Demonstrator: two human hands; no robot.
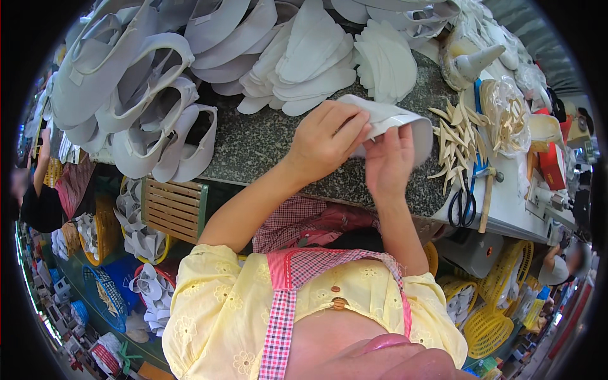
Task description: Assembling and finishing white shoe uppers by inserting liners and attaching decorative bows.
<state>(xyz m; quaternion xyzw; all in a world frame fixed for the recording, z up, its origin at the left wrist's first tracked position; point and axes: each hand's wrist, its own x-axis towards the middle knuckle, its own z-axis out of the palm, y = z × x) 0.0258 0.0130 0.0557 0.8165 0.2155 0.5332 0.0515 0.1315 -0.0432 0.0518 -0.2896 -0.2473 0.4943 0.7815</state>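
A curved white shoe upper point(420, 134) is held above the front of the speckled dark stone worktop point(253, 149). My left hand point(324, 134) pinches its left edge, with the fingers bent over it. From below, my right hand point(389, 161) grips the same piece, its fingertips tucked against the inner side. Beyond it lie a fan of flat white shoe-shaped pieces point(387, 60) and a larger pile of similar flat pieces point(310, 60). Stitched white shoe uppers point(142, 136) are stacked at the left of the worktop.
Right of my hands are a heap of small cream strips point(453, 142), black-handled scissors point(463, 206), a hammer point(487, 199) and a white shoe last point(478, 62). A wooden slatted rack point(171, 209) stands below left. Yellow baskets point(491, 326) sit lower right. Other people are at both sides.
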